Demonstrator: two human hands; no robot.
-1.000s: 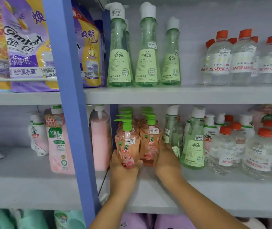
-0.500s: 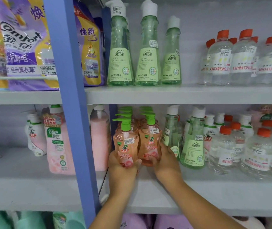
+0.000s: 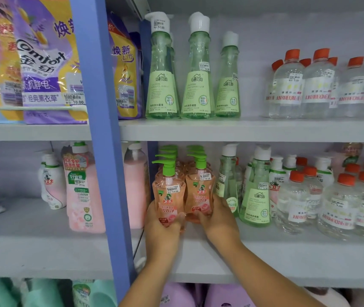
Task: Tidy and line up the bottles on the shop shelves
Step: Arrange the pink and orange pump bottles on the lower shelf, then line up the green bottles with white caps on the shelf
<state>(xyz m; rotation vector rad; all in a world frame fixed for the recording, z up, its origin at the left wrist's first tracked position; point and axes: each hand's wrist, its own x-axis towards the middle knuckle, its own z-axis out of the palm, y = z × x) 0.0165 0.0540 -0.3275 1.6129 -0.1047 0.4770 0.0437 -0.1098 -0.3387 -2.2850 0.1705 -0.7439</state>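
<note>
Two rows of peach pump bottles with green pumps stand on the middle shelf (image 3: 265,258), just right of the blue upright. My left hand (image 3: 162,229) grips the base of the front left peach bottle (image 3: 168,196). My right hand (image 3: 217,218) grips the base of the front right peach bottle (image 3: 199,191). Both bottles stand upright side by side, touching. More peach bottles queue behind them, mostly hidden.
The blue upright post (image 3: 101,151) stands close on the left. Tall green bottles (image 3: 255,196) and clear orange-capped bottles (image 3: 340,207) crowd the right. Pink bottles (image 3: 83,196) stand left of the post. The upper shelf (image 3: 243,129) carries green bottles and refill bags.
Both hands shifted slightly left and up with the two front peach bottles, keeping their hold. The view has tilted a little to the right.
</note>
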